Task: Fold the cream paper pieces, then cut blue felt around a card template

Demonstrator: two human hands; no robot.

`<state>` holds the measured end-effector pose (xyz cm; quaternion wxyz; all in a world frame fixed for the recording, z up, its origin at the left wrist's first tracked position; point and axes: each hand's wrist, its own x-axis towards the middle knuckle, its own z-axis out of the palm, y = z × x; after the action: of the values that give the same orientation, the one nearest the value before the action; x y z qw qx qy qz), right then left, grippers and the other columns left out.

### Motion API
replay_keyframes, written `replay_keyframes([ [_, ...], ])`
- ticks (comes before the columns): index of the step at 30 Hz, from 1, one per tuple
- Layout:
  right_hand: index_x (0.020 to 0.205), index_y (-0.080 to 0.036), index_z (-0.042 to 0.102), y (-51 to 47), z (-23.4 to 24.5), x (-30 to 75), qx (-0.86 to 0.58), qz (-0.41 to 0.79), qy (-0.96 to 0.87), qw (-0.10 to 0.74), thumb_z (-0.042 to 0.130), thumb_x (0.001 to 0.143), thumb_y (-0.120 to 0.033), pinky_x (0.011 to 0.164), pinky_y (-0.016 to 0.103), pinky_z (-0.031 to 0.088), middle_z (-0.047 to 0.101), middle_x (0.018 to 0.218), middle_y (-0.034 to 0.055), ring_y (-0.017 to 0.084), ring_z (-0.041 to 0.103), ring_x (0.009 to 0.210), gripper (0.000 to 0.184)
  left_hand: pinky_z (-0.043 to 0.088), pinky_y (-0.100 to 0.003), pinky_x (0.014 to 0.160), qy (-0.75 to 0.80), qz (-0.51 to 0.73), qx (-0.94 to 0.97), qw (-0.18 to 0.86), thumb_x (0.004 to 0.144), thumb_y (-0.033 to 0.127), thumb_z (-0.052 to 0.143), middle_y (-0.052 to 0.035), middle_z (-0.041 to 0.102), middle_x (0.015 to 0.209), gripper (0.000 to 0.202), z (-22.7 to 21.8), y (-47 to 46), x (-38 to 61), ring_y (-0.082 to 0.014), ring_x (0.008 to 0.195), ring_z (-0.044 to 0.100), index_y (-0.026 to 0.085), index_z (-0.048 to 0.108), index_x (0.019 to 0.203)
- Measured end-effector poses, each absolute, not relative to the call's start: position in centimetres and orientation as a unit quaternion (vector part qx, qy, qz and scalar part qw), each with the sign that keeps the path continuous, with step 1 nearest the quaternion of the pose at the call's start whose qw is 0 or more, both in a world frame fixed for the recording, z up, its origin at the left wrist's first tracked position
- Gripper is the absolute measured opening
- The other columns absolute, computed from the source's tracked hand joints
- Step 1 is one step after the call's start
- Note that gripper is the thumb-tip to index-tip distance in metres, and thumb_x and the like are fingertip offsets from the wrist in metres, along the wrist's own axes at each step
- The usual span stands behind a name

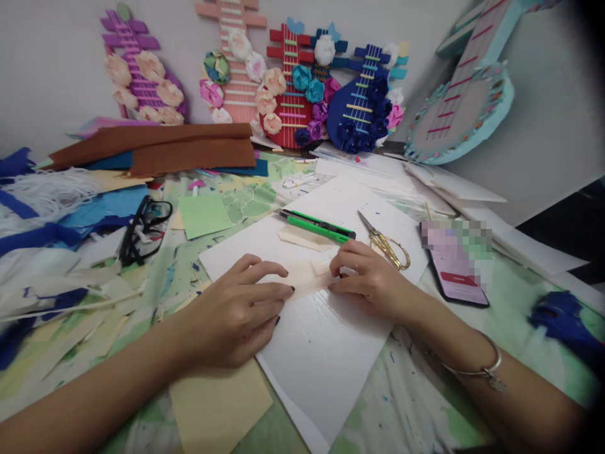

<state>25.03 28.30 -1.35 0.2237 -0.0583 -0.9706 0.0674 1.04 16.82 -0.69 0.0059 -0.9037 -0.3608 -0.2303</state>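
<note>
A small cream paper piece [302,277] lies on a large white sheet [326,353], its right part folded up. Across its left end rest the fingertips of my left hand [241,309], spread and slightly bent. My right hand [368,277] is closed at the opposite end, thumb and fingers pinching the paper's edge. Just beyond the hands is a second cream strip [305,238], partly under a green utility knife [319,226]. Gold-handled scissors [385,239] lie above my right hand, blades pointing away.
A phone [454,265] lies at the right. Black glasses [144,230], a green paper square [203,215] and paper scraps are at the left. Brown crepe paper [189,148] lies behind. Decorated paper instruments, including a blue one [354,104], lean on the wall.
</note>
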Motion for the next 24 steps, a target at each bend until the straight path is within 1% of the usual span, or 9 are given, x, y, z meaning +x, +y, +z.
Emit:
replay_keyframes([
  [4, 0.065, -0.015, 0.066, 28.3, -1.3, 25.1, -0.061, 0.069, -0.972, 0.216, 0.051, 0.075, 0.001, 0.070, 0.034, 0.038, 0.059, 0.081, 0.0074, 0.019, 0.047, 0.081, 0.024, 0.041, -0.047, 0.084, -0.354, -0.242, -0.903, 0.002, 0.078, 0.006, 0.055, -0.0084, 0.070, 0.104, 0.019, -0.7, 16.8, 0.8, -0.0311, 0.110, 0.054, 0.017, 0.065, 0.089],
  [7, 0.069, -0.016, 0.067, 28.3, -1.2, 25.3, -0.071, 0.070, -0.975, 0.198, 0.052, 0.075, 0.001, 0.070, 0.033, 0.039, 0.060, 0.080, 0.0063, 0.018, 0.048, 0.079, 0.023, 0.042, -0.048, 0.087, -0.358, -0.257, -0.898, -0.019, 0.078, 0.005, 0.054, -0.0109, 0.067, 0.109, 0.021, -0.9, 16.9, 0.5, -0.0301, 0.110, 0.053, 0.016, 0.064, 0.093],
  [11, 0.087, -0.016, 0.069, 28.4, -1.3, 25.5, -0.099, 0.059, -0.978, 0.175, 0.049, 0.079, -0.001, 0.071, 0.033, 0.041, 0.063, 0.084, 0.0070, 0.018, 0.051, 0.082, 0.027, 0.046, -0.043, 0.084, -0.371, -0.270, -0.886, -0.059, 0.078, 0.007, 0.053, -0.0117, 0.066, 0.110, 0.020, -1.1, 17.3, 0.2, -0.0236, 0.096, 0.059, 0.017, 0.064, 0.091],
  [13, 0.100, -0.016, 0.067, 28.4, -1.5, 25.5, -0.117, 0.045, -0.976, 0.178, 0.047, 0.082, -0.003, 0.074, 0.035, 0.044, 0.064, 0.089, 0.0087, 0.020, 0.053, 0.085, 0.030, 0.047, -0.041, 0.082, -0.375, -0.264, -0.886, -0.071, 0.078, 0.007, 0.053, -0.0114, 0.065, 0.110, 0.023, -1.1, 17.2, 0.2, -0.0229, 0.095, 0.060, 0.018, 0.065, 0.095],
  [16, 0.120, -0.011, 0.057, 28.5, -1.9, 25.4, -0.143, 0.031, -0.969, 0.199, 0.043, 0.085, -0.005, 0.077, 0.038, 0.047, 0.066, 0.092, 0.0119, 0.022, 0.056, 0.089, 0.039, 0.050, -0.036, 0.083, -0.374, -0.276, -0.880, -0.095, 0.080, 0.009, 0.052, -0.0110, 0.064, 0.115, 0.035, -1.3, 16.9, 0.3, -0.0218, 0.099, 0.060, 0.020, 0.062, 0.111],
  [18, 0.129, -0.009, 0.049, 28.4, -2.1, 25.4, -0.156, 0.038, -0.965, 0.208, 0.040, 0.087, -0.006, 0.078, 0.040, 0.049, 0.067, 0.094, 0.0134, 0.023, 0.057, 0.091, 0.043, 0.052, -0.031, 0.083, -0.386, -0.316, -0.860, -0.107, 0.082, 0.009, 0.051, -0.0095, 0.063, 0.118, 0.043, -1.4, 16.7, 0.3, -0.0191, 0.103, 0.061, 0.022, 0.056, 0.122],
  [20, 0.135, -0.011, 0.041, 28.2, -2.1, 25.4, -0.171, 0.062, -0.963, 0.199, 0.039, 0.087, -0.007, 0.081, 0.041, 0.051, 0.067, 0.101, 0.0134, 0.024, 0.058, 0.097, 0.048, 0.051, -0.029, 0.087, -0.391, -0.344, -0.847, -0.105, 0.082, 0.006, 0.049, -0.0082, 0.063, 0.119, 0.047, -1.5, 16.6, 0.2, -0.0177, 0.108, 0.060, 0.022, 0.052, 0.126],
  [22, 0.143, -0.015, 0.029, 27.9, -1.9, 25.3, -0.187, 0.094, -0.961, 0.179, 0.039, 0.088, -0.007, 0.087, 0.043, 0.050, 0.065, 0.111, 0.0120, 0.025, 0.055, 0.106, 0.057, 0.047, -0.035, 0.093, -0.380, -0.323, -0.862, -0.092, 0.080, 0.003, 0.047, -0.0086, 0.063, 0.120, 0.049, -1.5, 16.9, 0.0, -0.0199, 0.113, 0.057, 0.021, 0.052, 0.125],
  [24, 0.147, -0.018, 0.015, 27.6, -1.7, 25.3, -0.195, 0.123, -0.960, 0.160, 0.039, 0.088, -0.008, 0.092, 0.045, 0.048, 0.063, 0.119, 0.0101, 0.026, 0.051, 0.115, 0.065, 0.043, -0.043, 0.098, -0.367, -0.266, -0.888, -0.075, 0.079, 0.002, 0.046, -0.0101, 0.063, 0.120, 0.048, -1.4, 17.2, -0.1, -0.0240, 0.118, 0.053, 0.019, 0.053, 0.123],
])
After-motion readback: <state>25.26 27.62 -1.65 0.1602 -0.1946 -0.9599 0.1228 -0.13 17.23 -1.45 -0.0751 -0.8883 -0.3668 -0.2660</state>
